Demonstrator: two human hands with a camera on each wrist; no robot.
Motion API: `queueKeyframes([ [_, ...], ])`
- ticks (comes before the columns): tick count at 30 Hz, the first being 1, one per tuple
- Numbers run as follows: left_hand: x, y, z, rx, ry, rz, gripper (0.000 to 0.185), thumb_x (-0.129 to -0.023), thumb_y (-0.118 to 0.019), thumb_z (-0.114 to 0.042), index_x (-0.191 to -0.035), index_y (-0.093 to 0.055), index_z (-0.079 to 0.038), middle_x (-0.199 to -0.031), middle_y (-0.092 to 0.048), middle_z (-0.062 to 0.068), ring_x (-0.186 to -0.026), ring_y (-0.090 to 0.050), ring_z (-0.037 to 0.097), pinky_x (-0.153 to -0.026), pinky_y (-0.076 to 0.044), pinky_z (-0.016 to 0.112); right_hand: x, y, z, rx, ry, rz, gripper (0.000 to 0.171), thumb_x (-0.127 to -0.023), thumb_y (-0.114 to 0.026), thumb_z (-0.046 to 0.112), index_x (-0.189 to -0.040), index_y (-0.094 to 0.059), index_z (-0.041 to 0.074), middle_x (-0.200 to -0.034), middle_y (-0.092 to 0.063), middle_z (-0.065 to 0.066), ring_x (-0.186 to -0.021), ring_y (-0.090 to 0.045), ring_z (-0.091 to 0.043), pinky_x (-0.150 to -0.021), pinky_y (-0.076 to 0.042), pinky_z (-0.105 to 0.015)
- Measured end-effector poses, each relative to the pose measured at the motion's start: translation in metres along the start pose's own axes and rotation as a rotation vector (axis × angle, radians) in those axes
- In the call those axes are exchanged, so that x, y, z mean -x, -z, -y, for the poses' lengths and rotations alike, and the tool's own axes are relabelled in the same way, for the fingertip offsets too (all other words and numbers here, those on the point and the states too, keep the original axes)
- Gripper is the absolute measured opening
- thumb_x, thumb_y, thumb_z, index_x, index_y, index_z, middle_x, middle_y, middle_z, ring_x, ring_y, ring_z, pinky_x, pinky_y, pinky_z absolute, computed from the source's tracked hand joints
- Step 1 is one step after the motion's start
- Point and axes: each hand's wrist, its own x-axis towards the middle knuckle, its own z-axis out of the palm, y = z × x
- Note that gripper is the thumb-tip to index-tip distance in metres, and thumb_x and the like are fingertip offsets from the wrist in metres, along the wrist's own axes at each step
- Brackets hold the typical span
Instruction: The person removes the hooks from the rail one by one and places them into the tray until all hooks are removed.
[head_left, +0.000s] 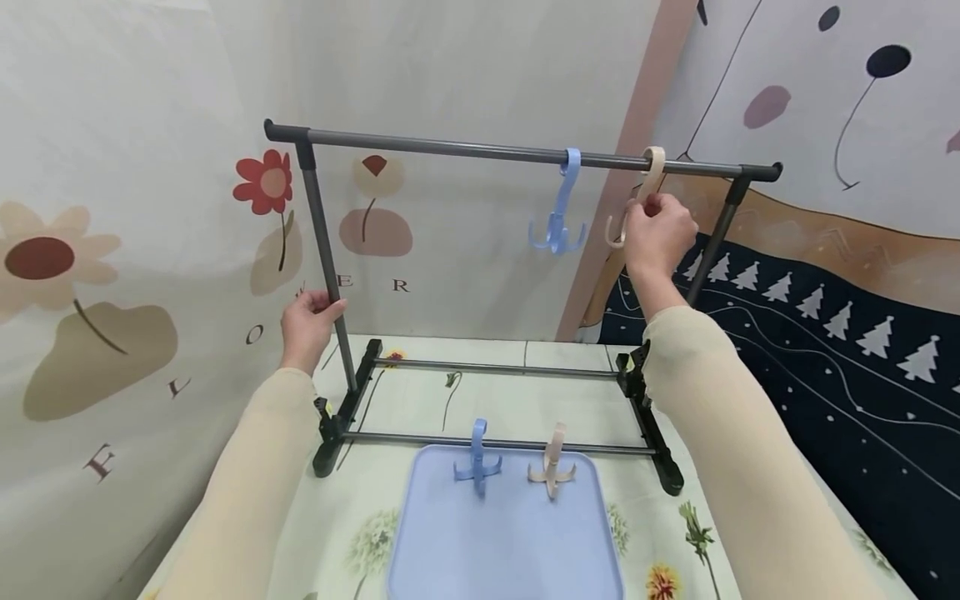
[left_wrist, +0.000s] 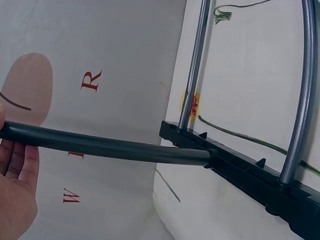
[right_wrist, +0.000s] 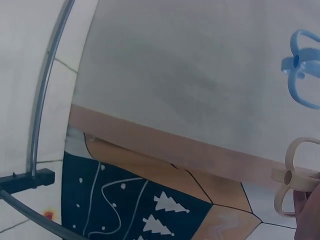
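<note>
A dark grey metal rack stands on the table, with a long top bar (head_left: 450,150) across it. My left hand (head_left: 306,329) grips the rack's left upright pole (head_left: 324,233), thumb in front and fingers behind. At the right end of the bar, my right hand (head_left: 660,237) pinches a beige four-claw hook (head_left: 656,162) whose curved top sits over the bar. Just left of it a blue four-claw hook (head_left: 562,200) hangs from the same bar. In the right wrist view the fingertips touch the beige hook's claws (right_wrist: 288,177), and most of the hand is cut off.
A light blue tray (head_left: 517,550) lies in front of the rack. Another blue hook (head_left: 477,467) and another beige hook (head_left: 553,471) are at its far edge. Two lower bars (head_left: 495,367) join the rack's black feet (head_left: 348,408). Printed cloth (head_left: 480,283) hangs behind.
</note>
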Motion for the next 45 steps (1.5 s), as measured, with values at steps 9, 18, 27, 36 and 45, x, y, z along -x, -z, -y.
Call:
queueKeyframes([
  [9, -0.002, 0.000, -0.006, -0.001, -0.011, -0.009, 0.048, -0.096, -0.066, -0.036, -0.128, -0.057, -0.002, -0.121, -0.059, 0.010, -0.109, -0.055, 0.022, -0.096, -0.043, 0.038, -0.014, 0.013, 0.013, -0.019, 0.012, -0.020, 0.030, -0.100, -0.057, 0.027, -0.118, -0.072, 0.008, -0.115, -0.071, -0.008, -0.110, -0.064, -0.014, -0.092, -0.051, -0.030],
  [18, -0.003, 0.002, -0.008, 0.002, -0.012, -0.003, 0.049, -0.096, -0.066, -0.037, -0.129, -0.056, -0.002, -0.124, -0.059, 0.010, -0.111, -0.055, 0.021, -0.097, -0.043, 0.039, -0.021, 0.019, 0.019, -0.069, 0.031, -0.045, 0.030, -0.099, -0.061, 0.030, -0.119, -0.072, 0.010, -0.114, -0.071, -0.006, -0.106, -0.065, -0.013, -0.091, -0.052, -0.028],
  [27, -0.003, 0.003, -0.008, -0.003, -0.019, 0.003, 0.050, -0.096, -0.066, -0.037, -0.130, -0.056, -0.001, -0.126, -0.059, 0.012, -0.112, -0.056, 0.022, -0.098, -0.043, 0.039, -0.013, 0.026, 0.008, -0.103, 0.065, -0.028, 0.030, -0.098, -0.063, 0.032, -0.119, -0.070, 0.012, -0.112, -0.070, -0.007, -0.099, -0.064, -0.011, -0.089, -0.051, -0.024],
  [36, -0.004, 0.003, -0.004, -0.002, -0.014, 0.001, 0.047, -0.095, -0.067, -0.036, -0.126, -0.056, -0.002, -0.122, -0.060, 0.010, -0.108, -0.055, 0.021, -0.095, -0.043, 0.039, 0.005, 0.031, -0.007, -0.095, 0.124, 0.025, 0.030, -0.097, -0.064, 0.029, -0.118, -0.070, 0.008, -0.108, -0.070, -0.009, -0.094, -0.063, -0.011, -0.087, -0.052, -0.023],
  [45, -0.001, 0.003, -0.002, -0.009, -0.004, 0.017, 0.050, -0.095, -0.067, -0.037, -0.129, -0.055, -0.002, -0.124, -0.060, 0.011, -0.111, -0.056, 0.023, -0.097, -0.043, 0.042, 0.032, 0.036, -0.035, -0.045, 0.192, 0.125, 0.031, -0.096, -0.065, 0.029, -0.114, -0.071, 0.005, -0.104, -0.072, -0.010, -0.092, -0.068, -0.015, -0.079, -0.055, -0.023],
])
